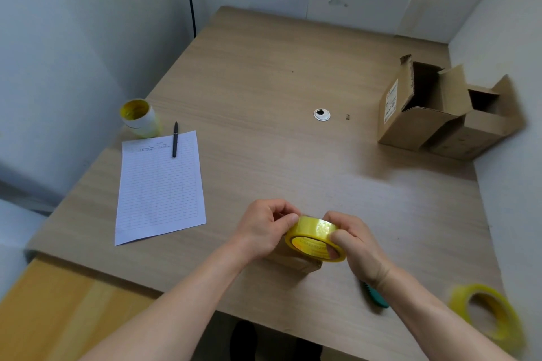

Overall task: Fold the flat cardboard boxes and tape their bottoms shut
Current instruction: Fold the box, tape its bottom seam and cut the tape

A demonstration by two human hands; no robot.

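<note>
Both hands hold a yellow tape roll (316, 239) above the table's near middle. My left hand (265, 227) pinches the roll's upper left edge with thumb and fingers. My right hand (353, 239) grips its right side. Under the roll and hands lies a small cardboard box (305, 264), mostly hidden. Two folded cardboard boxes (440, 114) stand with open tops at the table's far right, against the wall.
A second yellow tape roll (489, 313) lies at the near right edge, and a teal handle (377, 297) shows behind my right wrist. A lined sheet (159, 187) with a black pen (175, 139) and a stack of tape rolls (140, 117) sit left. A cable grommet (321, 114) marks the table's middle.
</note>
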